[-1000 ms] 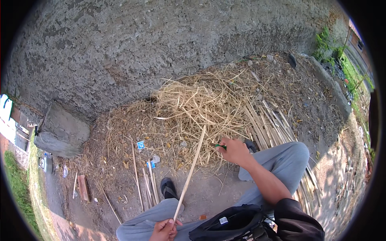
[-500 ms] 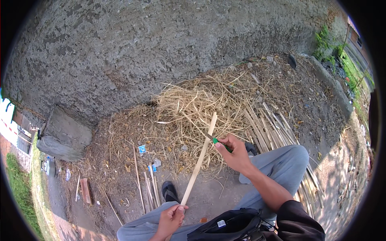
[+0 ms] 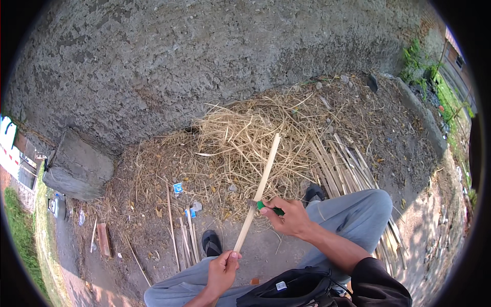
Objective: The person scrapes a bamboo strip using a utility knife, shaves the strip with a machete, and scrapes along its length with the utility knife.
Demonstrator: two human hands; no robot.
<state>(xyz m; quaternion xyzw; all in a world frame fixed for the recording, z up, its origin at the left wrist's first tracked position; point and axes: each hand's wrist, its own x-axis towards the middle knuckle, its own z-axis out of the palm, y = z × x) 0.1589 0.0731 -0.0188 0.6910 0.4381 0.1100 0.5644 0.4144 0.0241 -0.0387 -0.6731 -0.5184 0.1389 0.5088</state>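
Observation:
My left hand (image 3: 222,272) is closed round the lower end of a long, pale bamboo strip (image 3: 268,169), which slants up and away over the pile of shavings. In my right hand (image 3: 288,217) is a green-handled knife (image 3: 261,204), its handle wrapped by my fingers. The short blade lies across the strip, touching it about midway along its length. Most of the handle is hidden in my grip. Beyond the strip spreads a heap of curly, straw-coloured shavings (image 3: 240,130).
Split strips (image 3: 345,163) lie in a bundle by my right leg; a few thinner sticks (image 3: 189,240) are near my left foot. A rough grey wall (image 3: 204,56) rises behind the shavings. A concrete block (image 3: 82,163) and a brick (image 3: 104,240) are at the left.
My right hand and the knife have moved down along the strip toward me, from near its far end to about its middle. My left hand still grips the lower end.

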